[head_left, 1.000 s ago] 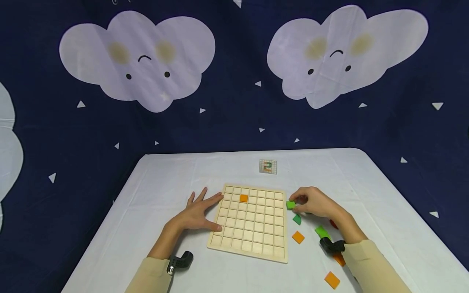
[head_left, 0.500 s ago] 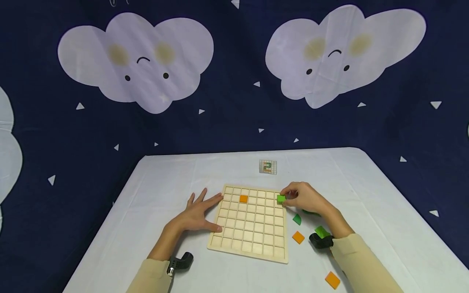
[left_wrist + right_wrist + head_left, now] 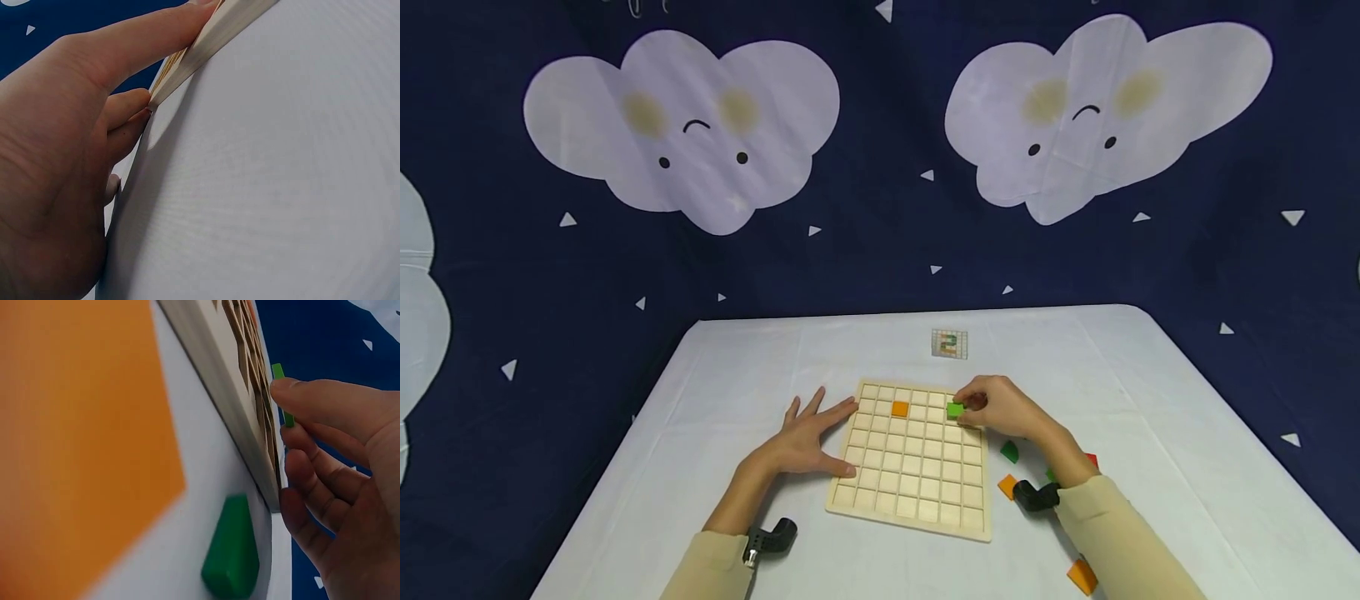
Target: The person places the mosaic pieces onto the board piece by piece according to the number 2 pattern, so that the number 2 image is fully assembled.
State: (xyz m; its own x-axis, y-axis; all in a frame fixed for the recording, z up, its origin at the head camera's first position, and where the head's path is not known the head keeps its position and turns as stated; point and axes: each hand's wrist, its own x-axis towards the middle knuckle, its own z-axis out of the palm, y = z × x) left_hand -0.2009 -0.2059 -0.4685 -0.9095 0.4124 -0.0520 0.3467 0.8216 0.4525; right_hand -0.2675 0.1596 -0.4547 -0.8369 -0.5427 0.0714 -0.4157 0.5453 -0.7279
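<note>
My right hand [image 3: 1003, 407] pinches a light green square tile [image 3: 955, 411] between thumb and fingers, over the far right part of a pale wooden grid board [image 3: 891, 483]. In the right wrist view the green tile [image 3: 289, 417] stands out edge-on above the board's rim [image 3: 219, 387]. With fingers spread, my left hand [image 3: 801, 440] touches the board's left edge; the left wrist view has its thumb [image 3: 144, 47] on the board's side [image 3: 212, 47]. One orange square tile [image 3: 900, 409] sits in a cell of the board's second row from the far edge.
A small card with a coloured grid pattern [image 3: 950, 343] lies beyond the board. To the board's right are a dark green quarter-round piece [image 3: 1010, 452], an orange tile [image 3: 1007, 486], a red piece [image 3: 1092, 459] and another orange tile [image 3: 1082, 576], partly behind the right arm.
My right hand has carried the green tile leftward from beside the board to over its far right cells. The left hand has stayed at the board's left edge.
</note>
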